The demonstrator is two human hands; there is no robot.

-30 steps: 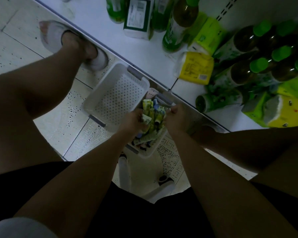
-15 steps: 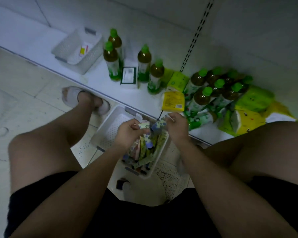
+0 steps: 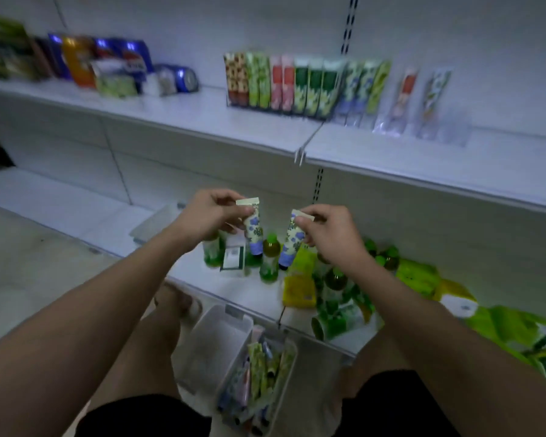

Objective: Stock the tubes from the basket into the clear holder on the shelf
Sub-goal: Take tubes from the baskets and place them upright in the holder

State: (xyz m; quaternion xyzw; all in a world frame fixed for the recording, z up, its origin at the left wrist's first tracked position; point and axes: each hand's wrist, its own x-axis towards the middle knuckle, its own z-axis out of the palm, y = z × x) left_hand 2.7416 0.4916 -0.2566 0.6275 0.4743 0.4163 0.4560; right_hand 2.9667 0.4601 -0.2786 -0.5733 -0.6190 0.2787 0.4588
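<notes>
Holding one tube each, left hand (image 3: pixel 207 216) and right hand (image 3: pixel 328 231) pinch them below the holder (image 3: pixel 391 121). Its left slots look filled; more tubes (image 3: pixel 259 370) wait in the basket (image 3: pixel 289 373).

Both arms extended forward, raised above basket (image 3: pixel 234 357). Left hand (image 3: pixel 207 216) pinches tube (image 3: pixel 253 228) near crimped top, cap hanging down. Right hand (image 3: pixel 327 233) pinches second tube (image 3: pixel 292 241) likewise. Hands near, not touching.
</notes>
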